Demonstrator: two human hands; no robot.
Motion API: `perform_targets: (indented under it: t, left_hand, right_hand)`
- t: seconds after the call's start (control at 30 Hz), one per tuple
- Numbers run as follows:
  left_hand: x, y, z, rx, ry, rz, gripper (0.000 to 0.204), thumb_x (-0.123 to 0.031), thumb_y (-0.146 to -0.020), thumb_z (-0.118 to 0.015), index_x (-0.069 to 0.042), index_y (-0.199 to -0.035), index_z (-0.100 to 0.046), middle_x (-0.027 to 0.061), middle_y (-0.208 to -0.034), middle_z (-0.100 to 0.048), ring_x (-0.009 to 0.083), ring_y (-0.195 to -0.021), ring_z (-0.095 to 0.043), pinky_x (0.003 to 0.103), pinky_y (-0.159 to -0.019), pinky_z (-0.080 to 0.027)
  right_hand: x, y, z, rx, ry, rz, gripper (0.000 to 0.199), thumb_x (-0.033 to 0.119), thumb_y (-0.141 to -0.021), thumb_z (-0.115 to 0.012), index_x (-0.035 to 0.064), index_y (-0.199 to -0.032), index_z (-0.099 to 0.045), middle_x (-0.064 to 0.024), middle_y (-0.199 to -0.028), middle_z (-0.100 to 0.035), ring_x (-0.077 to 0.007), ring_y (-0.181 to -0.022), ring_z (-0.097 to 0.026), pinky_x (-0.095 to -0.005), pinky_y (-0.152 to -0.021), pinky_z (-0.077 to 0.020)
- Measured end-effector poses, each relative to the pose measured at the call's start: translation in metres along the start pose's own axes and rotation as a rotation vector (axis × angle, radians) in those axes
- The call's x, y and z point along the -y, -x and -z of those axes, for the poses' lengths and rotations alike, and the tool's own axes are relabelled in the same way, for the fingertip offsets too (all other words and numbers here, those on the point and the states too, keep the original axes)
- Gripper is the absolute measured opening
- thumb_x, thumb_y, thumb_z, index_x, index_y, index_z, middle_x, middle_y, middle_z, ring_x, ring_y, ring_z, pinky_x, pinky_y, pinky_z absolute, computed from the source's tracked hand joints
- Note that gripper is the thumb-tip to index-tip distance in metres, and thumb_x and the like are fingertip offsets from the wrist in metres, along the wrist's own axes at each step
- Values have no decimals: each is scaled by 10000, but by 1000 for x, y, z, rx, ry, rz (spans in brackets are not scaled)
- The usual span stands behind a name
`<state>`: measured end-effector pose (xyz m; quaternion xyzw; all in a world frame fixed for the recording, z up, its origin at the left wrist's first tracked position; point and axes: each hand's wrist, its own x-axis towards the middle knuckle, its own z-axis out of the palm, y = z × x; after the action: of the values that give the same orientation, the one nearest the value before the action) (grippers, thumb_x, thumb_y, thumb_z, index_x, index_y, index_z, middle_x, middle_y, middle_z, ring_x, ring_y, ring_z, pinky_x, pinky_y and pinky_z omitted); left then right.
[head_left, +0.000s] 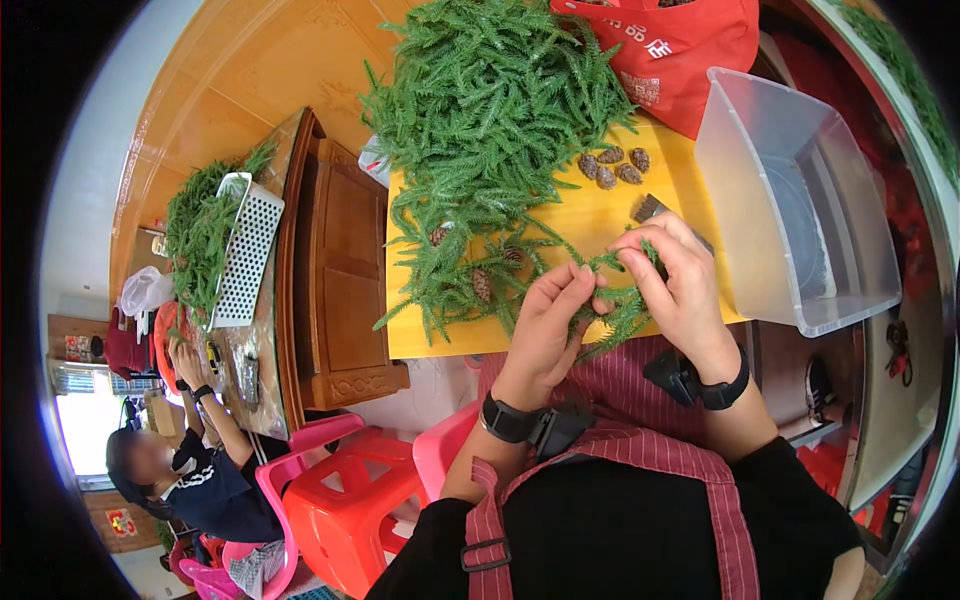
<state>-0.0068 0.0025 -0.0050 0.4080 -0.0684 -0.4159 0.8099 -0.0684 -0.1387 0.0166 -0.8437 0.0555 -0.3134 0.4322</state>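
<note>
Green needled sprig (628, 314) between fingers (573, 292)

Narrow gap between pinecones (640, 158) and bin (743, 190)

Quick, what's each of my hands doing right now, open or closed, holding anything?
Left hand: closed, thumb and fingers pinching a green sprig.
Right hand: closed, pinching the same sprig between thumb and fingers.

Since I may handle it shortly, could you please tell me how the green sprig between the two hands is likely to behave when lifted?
The green sprig probably flexes easily, as its slender strands curve near the right hand. It looks light, being thin and held in the fingers alone. Its spread needles may snag on the greenery pile.
</note>
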Motion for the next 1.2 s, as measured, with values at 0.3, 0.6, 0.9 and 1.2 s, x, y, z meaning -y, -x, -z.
perform_targets:
  t: [0.3, 0.6, 0.9, 1.2]
  left_hand:
    - [1, 2, 0, 63, -45, -7, 100, -166, -878, -538, -70, -893, -560, -9, -834, -592, 56, -653, -534, 186, -628, -432]
    - [2, 4, 2, 124, -25, 18, 121, -149, -878, -536, -41, -844, -578, 24, -842, -599, 65, -648, -514, 204, -644, -431]
    - [-3, 9, -12, 83, -76, 21, 152, -142, -873, -540, -51, -751, -543, 28, -824, -600, 58, -605, -501, 196, -611, -412]
    - [2, 7, -12, 100, -177, -92, 128, -136, -870, -547, -42, -784, -544, 39, -831, -606, 60, -641, -531, 205, -638, -434]
  right_hand:
    - [-4, -2, 9, 118, -124, 67, 180, -22, -684, -632, 21, -859, -630, -72, -804, -550, -201, -736, -557, -275, -643, -439]
    - [-2, -2, 7, 153, 28, 184, 151, -22, -676, -636, 45, -810, -624, -81, -761, -562, -233, -675, -577, -304, -582, -459]
    - [-4, 2, 4, -71, 218, 421, 183, -29, -624, -646, 62, -778, -607, -63, -799, -587, -213, -655, -591, -297, -550, -469]
    - [3, 0, 4, -262, 140, 346, 142, -24, -656, -665, 47, -736, -571, -72, -798, -575, -191, -628, -568, -277, -568, -459]
